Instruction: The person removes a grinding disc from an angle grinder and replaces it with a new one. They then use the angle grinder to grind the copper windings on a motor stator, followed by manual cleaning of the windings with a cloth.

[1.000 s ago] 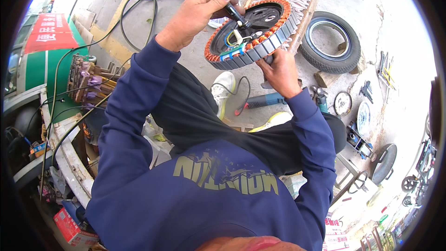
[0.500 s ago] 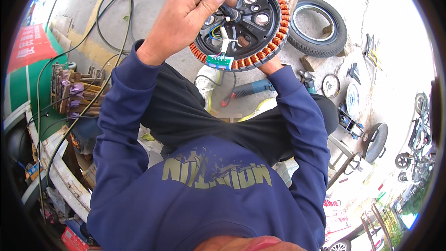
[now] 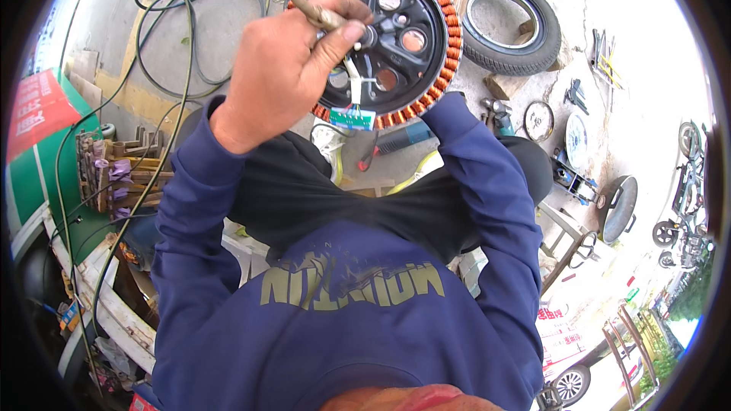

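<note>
A hub motor stator with a black plate and a ring of copper windings is held up in front of me. My left hand is closed at its centre, thumb and fingers round the thick, worn motor cable at the axle. A white-sleeved bundle of wires runs down to a small green circuit board at the near rim. My right sleeve reaches under the stator's near right side. The right hand lies behind it, and skin-like patches through the plate's holes are too little to show its fingers.
On the ground behind the stator lies a tyred wheel beside a wood block. A blue power tool lies between my feet. Loose cable coils at left near stacked wood. Rings, discs and tools lie to the right.
The stator has come slightly nearer and turned its plate more toward me. My left hand has moved down and left with it. The right hand's skin at the rim is now hidden.
</note>
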`<state>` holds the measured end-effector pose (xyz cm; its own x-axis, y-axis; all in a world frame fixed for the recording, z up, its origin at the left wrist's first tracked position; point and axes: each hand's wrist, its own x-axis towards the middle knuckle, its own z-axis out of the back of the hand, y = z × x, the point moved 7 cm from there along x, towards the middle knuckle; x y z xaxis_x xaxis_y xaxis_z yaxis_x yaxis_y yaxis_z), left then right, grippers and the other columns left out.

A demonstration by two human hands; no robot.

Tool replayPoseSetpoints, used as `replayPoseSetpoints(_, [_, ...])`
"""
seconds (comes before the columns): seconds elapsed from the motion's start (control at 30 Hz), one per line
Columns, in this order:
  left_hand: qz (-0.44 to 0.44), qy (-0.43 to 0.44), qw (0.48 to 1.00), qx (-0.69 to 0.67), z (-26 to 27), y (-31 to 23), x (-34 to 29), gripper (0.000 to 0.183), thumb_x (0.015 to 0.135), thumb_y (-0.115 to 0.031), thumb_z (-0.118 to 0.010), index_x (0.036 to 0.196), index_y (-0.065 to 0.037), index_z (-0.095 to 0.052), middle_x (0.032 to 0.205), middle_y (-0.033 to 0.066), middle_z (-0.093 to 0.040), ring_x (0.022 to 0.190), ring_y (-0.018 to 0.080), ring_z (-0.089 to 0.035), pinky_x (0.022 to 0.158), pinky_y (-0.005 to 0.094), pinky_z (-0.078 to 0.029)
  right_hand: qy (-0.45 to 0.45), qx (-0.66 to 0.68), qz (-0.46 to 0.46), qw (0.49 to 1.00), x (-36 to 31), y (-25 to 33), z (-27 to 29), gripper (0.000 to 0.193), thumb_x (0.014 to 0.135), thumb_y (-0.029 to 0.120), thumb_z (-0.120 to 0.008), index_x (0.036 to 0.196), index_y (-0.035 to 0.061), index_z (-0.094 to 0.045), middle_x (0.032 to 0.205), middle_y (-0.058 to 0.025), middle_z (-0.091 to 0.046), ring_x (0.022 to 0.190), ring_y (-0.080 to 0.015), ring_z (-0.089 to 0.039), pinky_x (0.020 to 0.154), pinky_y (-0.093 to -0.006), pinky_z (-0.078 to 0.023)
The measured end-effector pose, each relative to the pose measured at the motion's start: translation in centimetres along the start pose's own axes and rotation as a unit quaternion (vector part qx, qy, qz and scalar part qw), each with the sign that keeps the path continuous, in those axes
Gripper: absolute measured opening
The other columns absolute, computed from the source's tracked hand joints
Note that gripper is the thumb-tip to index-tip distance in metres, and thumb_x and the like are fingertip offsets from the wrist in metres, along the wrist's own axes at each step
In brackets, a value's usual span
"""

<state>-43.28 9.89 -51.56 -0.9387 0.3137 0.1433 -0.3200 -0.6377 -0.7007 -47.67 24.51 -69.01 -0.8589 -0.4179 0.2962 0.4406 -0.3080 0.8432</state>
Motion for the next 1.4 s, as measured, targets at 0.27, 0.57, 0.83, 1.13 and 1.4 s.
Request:
replayPoseSetpoints(0.27, [-0.065, -0.007, 0.998, 0.008, -0.4, -1.8, -0.1, 0.019, 0.096, -0.004, -0.07, 0.114, 0.002, -0.071, 0.107, 0.0157, -0.076, 0.095, 0.0311, -0.076, 0.082, 0.0365, -0.059, 0.005, -0.009, -0.007, 1.0, -0.7, -0.4, -0.3, 0.034, 0.093, 0.015, -0.073, 0.125, 0.0047, -0.068, 0.125, -0.0134, -0.069, 0.113, -0.0314, -0.066, 0.101, -0.0438, -0.05])
replayPoseSetpoints(0.57, [-0.098, 0.004, 0.995, 0.02, -1.0, -2.2, -0.2, 0.027, 0.088, 0.003, -0.073, 0.115, 0.001, -0.069, 0.108, 0.0172, -0.076, 0.098, 0.0341, -0.075, 0.084, 0.0396, -0.06, 0.007, -0.013, -0.007, 1.0, -0.7, 0.2, 0.2, 0.034, 0.092, 0.013, -0.072, 0.125, 0.0043, -0.068, 0.126, -0.0139, -0.069, 0.114, -0.0325, -0.066, 0.102, -0.0446, -0.049])
replayPoseSetpoints(0.83, [-0.129, 0.003, 0.992, 0.011, -0.7, -1.9, -0.4, 0.026, 0.09, 0.001, -0.071, 0.116, 0.003, -0.069, 0.112, 0.0185, -0.075, 0.099, 0.0345, -0.075, 0.085, 0.04, -0.06, 0.003, -0.021, -0.005, 1.0, -1.0, 0.5, 0.5, 0.034, 0.091, 0.012, -0.071, 0.124, 0.0039, -0.067, 0.126, -0.0143, -0.069, 0.114, -0.0334, -0.065, 0.103, -0.0453, -0.048])
replayPoseSetpoints(1.13, [-0.057, -0.022, 0.998, -0.003, -0.2, -0.3, 0.0, 0.023, 0.101, -0.008, -0.063, 0.121, 0.002, -0.069, 0.117, 0.0164, -0.075, 0.103, 0.0287, -0.074, 0.086, 0.0345, -0.058, -0.002, -0.025, 0.013, 1.0, -0.4, 0.3, 0.1, 0.035, 0.09, 0.01, -0.07, 0.124, 0.0034, -0.067, 0.126, -0.0148, -0.069, 0.115, -0.0345, -0.065, 0.105, -0.0462, -0.047])
replayPoseSetpoints(1.4, [-0.016, 0.01, 0.998, -0.067, 0.1, 0.2, 1.0, 0.027, 0.108, -0.014, -0.056, 0.121, 0.005, -0.069, 0.112, 0.013, -0.076, 0.102, 0.018, -0.071, 0.089, 0.0304, -0.054, 0.004, -0.025, 0.022, 0.999, -0.7, 0.7, 0.1, 0.035, 0.089, 0.009, -0.069, 0.124, 0.003, -0.067, 0.126, -0.0152, -0.068, 0.115, -0.0354, -0.064, 0.106, -0.0469, -0.046])
